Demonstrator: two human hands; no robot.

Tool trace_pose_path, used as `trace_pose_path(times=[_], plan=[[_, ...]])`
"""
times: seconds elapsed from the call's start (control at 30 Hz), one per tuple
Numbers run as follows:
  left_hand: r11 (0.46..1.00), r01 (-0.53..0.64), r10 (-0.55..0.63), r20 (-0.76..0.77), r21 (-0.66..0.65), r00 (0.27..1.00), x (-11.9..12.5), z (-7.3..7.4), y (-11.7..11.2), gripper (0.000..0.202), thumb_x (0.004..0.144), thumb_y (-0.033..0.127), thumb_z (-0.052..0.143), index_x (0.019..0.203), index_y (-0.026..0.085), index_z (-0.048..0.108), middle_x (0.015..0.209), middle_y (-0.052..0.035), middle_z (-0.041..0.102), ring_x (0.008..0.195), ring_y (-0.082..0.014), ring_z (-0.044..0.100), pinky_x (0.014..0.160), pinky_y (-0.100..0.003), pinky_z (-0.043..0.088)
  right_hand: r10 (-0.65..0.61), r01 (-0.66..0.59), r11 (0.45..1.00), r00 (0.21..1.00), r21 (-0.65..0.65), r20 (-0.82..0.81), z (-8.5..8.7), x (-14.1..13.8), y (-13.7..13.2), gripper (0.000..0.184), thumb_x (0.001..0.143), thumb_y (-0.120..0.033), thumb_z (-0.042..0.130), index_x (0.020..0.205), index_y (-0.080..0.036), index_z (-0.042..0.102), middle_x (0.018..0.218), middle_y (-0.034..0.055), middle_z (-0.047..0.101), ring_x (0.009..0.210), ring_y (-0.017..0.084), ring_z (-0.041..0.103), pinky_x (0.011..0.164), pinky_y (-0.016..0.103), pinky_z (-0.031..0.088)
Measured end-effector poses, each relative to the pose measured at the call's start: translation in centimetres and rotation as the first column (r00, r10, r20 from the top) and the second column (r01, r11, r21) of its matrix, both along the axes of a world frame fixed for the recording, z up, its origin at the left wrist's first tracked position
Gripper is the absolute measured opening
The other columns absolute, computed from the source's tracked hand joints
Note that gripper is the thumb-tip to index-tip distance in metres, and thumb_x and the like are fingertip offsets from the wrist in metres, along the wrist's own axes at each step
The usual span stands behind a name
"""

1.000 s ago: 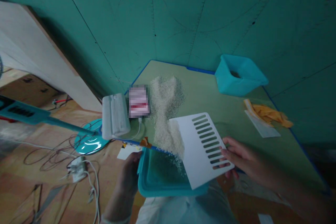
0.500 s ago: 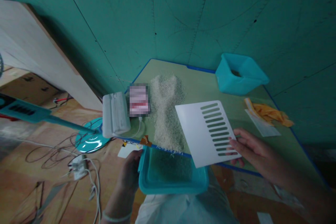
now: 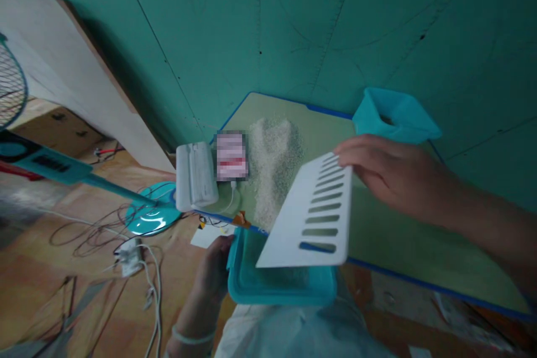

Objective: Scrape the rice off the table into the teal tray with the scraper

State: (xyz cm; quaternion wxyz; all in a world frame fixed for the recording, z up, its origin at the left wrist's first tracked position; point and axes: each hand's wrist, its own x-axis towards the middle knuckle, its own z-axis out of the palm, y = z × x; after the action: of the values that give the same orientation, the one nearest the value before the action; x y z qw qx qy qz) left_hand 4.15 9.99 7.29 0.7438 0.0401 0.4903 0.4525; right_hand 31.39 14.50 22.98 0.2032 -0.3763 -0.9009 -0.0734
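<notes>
My right hand (image 3: pixel 377 168) grips the far corner of a white slotted plastic sheet (image 3: pixel 289 218), which is tilted over the table's front edge. Below it, my left hand (image 3: pixel 218 263) is closed on the left side of a turquoise plastic container (image 3: pixel 281 292) held against the table edge. Some grains show inside the container, though the sheet covers part of its opening. A long pile of pale rice-like grains (image 3: pixel 268 162) lies on the table, running toward the front edge. The sheet's left edge overlaps the near part of the pile.
The pale green table (image 3: pixel 327 123) has a blue rim. A second turquoise bin (image 3: pixel 396 117) stands at its back right. A grey case (image 3: pixel 196 176) and a blurred pink device (image 3: pixel 231 156) with a cable sit left. A fan (image 3: pixel 50 162) and cables are beyond.
My right hand has moved up and left, turning the white sheet so it tilts over the container. The view has shifted slightly left. My left hand keeps hold of the container.
</notes>
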Motion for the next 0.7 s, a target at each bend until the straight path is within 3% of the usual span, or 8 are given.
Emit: trace_pose_path(times=[0.1,0.3,0.43,0.6,0.7], plan=[[1.0,0.026,-0.026,0.021,0.007,0.999,0.0,0.0,-0.1,0.017,0.046,0.016,0.062,0.037,0.017,0.047,0.031,0.0052,0.044,0.031,-0.0079,0.039,0.033,-0.02,0.03,0.143,-0.142,0.99,0.988,-0.014,0.052,-0.3,-1.4,2.5,0.022,0.084,-0.007,0.042,0.097,-0.022,0.052,0.104,0.0056,0.06,0.096,0.018,0.058,0.079,0.03,0.047],[0.999,0.012,-0.01,0.083,-0.032,0.996,-0.1,-0.4,-0.4,0.019,0.049,0.017,0.06,0.035,0.018,0.047,0.03,0.0051,0.043,0.029,-0.0069,0.036,0.032,-0.019,0.029,0.26,-0.259,0.965,0.965,-0.034,0.042,-1.2,-4.1,5.9,0.019,0.084,-0.008,0.043,0.097,-0.02,0.052,0.106,0.007,0.058,0.097,0.018,0.057,0.081,0.03,0.046],[0.999,0.034,-0.033,0.153,-0.004,0.988,-0.2,-0.8,-0.5,0.022,0.051,0.017,0.062,0.035,0.019,0.048,0.029,0.005,0.043,0.029,-0.0077,0.038,0.034,-0.02,0.033,0.281,-0.279,0.959,0.959,-0.047,0.032,-2.0,-5.5,7.6,0.019,0.085,-0.01,0.041,0.097,-0.017,0.054,0.107,0.0091,0.057,0.099,0.019,0.055,0.082,0.032,0.045],[0.999,0.044,-0.046,0.118,0.016,0.992,-0.4,-0.6,-0.7,0.016,0.057,0.02,0.06,0.042,0.015,0.059,0.039,-0.0021,0.057,0.036,-0.0116,0.049,0.04,-0.022,0.04,0.252,-0.249,0.963,0.967,-0.103,0.022,-2.9,-6.0,10.3,0.024,0.084,-0.011,0.04,0.099,-0.018,0.059,0.106,0.0079,0.056,0.096,0.019,0.055,0.082,0.032,0.044],[1.0,0.019,-0.019,0.136,-0.001,0.99,-0.5,-0.4,-0.8,0.017,0.06,0.018,0.058,0.043,0.015,0.06,0.033,0.0011,0.049,0.033,-0.0098,0.043,0.041,-0.022,0.039,0.243,-0.243,0.961,0.97,-0.129,-0.019,-3.1,-6.1,11.9,0.024,0.084,-0.013,0.041,0.095,-0.02,0.061,0.105,0.0072,0.056,0.093,0.018,0.055,0.081,0.033,0.044]])
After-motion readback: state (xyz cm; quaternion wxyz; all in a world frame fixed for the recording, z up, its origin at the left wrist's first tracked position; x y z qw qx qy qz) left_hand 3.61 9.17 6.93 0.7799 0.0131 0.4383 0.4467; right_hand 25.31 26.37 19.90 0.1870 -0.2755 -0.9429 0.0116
